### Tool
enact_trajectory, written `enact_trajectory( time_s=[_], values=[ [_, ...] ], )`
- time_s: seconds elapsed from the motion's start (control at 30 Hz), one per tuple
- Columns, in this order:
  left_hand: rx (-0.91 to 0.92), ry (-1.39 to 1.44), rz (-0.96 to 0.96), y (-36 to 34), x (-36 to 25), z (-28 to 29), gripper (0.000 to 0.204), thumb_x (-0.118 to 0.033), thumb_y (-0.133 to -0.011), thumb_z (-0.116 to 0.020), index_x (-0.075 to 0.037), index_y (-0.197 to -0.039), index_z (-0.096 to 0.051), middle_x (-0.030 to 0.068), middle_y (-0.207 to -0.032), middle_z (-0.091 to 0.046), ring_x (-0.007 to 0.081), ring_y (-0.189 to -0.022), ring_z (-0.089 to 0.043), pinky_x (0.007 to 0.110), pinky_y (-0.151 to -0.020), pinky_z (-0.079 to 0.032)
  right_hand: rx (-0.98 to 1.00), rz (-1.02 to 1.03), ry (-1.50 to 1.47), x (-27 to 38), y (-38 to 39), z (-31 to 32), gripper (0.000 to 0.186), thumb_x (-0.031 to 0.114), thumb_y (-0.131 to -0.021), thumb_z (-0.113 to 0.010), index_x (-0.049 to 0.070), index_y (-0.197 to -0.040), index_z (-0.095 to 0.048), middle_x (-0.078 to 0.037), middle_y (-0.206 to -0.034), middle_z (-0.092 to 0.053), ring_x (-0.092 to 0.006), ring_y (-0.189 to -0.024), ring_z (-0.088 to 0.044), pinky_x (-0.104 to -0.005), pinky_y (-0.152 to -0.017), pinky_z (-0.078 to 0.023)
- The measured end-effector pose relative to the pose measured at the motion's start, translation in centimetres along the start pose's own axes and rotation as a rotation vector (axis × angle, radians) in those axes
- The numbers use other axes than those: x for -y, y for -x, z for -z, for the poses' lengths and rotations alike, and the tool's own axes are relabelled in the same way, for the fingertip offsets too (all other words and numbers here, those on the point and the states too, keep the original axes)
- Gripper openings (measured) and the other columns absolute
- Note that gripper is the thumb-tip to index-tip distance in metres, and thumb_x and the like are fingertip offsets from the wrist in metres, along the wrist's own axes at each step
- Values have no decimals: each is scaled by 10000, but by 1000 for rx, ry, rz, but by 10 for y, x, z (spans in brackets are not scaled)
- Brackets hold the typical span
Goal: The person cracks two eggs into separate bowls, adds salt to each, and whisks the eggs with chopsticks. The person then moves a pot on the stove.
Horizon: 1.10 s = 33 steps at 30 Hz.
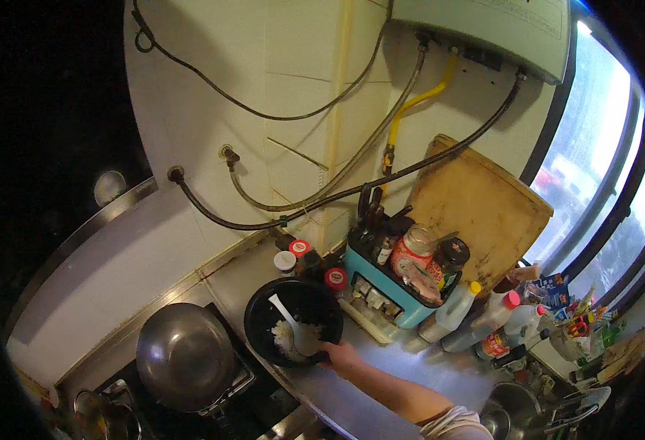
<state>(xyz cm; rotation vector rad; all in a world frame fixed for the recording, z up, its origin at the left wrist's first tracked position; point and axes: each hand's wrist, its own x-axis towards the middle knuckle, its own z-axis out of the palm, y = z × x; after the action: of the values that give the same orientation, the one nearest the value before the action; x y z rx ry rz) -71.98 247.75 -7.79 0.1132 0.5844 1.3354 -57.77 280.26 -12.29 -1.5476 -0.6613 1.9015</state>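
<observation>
- The right hand (342, 357) grasps the black bowl (259, 315) by its near right rim, its forearm reaching in from the lower right with a pale sleeve (458, 425) pushed up.
- The left hand is out of view, so I cannot tell its state.
- The black bowl is just right of the wok (183, 358), at the edge of the tabletop (381, 370); whether it rests there or is lifted cannot be told.
- Inside the bowl lies some white rice (283, 338), with a white spoon (297, 330) leaning across it, handle toward the far left rim.
- The wok sits on the stove (272, 403), its inside bare metal.
- Behind the bowl stand a white-lidded jar (285, 262) and two red-lidded jars (299, 248).
- To the right, a turquoise holder (415, 317) carries jars and dark-handled utensils; a wooden board (484, 205) leans against the wall behind it.
- Plastic bottles (451, 312) stand right of the holder.
- A water heater (484, 29) hangs above, hoses running below it.
</observation>
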Motion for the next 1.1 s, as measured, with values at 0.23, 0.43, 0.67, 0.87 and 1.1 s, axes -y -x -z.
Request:
enact_trajectory(
  time_s=[0.23, 0.43, 0.67, 0.87, 1.1],
  values=[
    [49, -22, 81, -24, 3, -9, 337, -383, -904, -581, -95, -761, -482, 72, -857, -515, 217, -791, -455, 375, -790, -410, 74, 324, 514, -22, -25, 23, 498, 272, -858, -687, -4, -1228, -500, -143, -1084, -592, -281, -921, -631, -374, -706, -596],
    [192, -94, 269, -66, 27, -40, 338, -387, -902, -585, -97, -762, -481, 75, -875, -524, 222, -796, -460, 383, -802, -412, 183, 318, 417, -11, 7, 23, 505, 370, -894, -631, -19, -1198, -523, -188, -1046, -624, -269, -960, -638, -392, -752, -547],
    [415, -205, 608, -96, 108, -105, 341, -390, -901, -589, -98, -763, -480, 78, -896, -535, 226, -802, -465, 393, -815, -414, 28, 842, 424, -53, 113, 148, 89, 137, -903, -557, 65, -911, -609, -32, -678, -567, -120, -592, -522, -303, -538, -451],
    [553, -304, 882, -89, 202, -163, 342, -393, -899, -593, -100, -764, -479, 81, -914, -544, 231, -808, -469, 402, -826, -415, -253, 702, 226, -73, 298, 302, 157, 206, -941, -551, 59, -920, -604, -76, -702, -581, -160, -615, -557, -313, -573, -470],
    [650, -401, 1076, -59, 301, -206, 345, -397, -898, -598, -102, -765, -478, 84, -935, -554, 236, -814, -474, 412, -840, -417, -871, 1037, 910, -117, 509, 388, 221, 288, -946, -546, 78, -960, -613, -95, -762, -602, -243, -673, -608, -347, -619, -480]
  ],
)
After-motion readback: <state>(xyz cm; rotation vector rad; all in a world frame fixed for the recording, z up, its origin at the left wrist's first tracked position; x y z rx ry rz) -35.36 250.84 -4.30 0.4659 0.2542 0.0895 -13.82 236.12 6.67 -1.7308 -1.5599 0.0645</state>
